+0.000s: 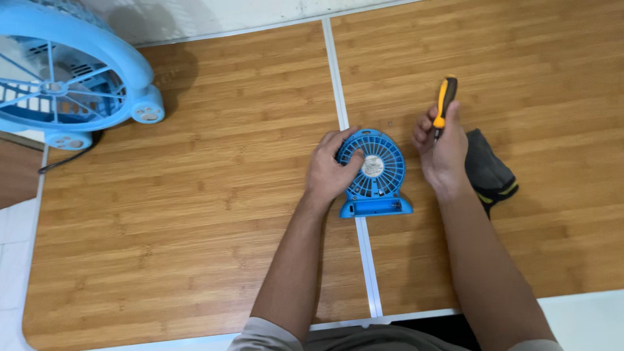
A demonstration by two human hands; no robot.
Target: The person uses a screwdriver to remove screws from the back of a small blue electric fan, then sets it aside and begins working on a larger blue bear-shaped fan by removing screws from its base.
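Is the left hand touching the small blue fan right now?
Touching. The head view shows the left hand lying on the small fan, fingers curled over its grille's left edge with no gap. The right hand holds a screwdriver beside it.

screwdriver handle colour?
Orange and black; the screwdriver is in the right hand. Head view shows it best.

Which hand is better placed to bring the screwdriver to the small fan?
Right. The right hand already holds the screwdriver beside the small blue fan, while the left hand rests on its grille, steadying it.
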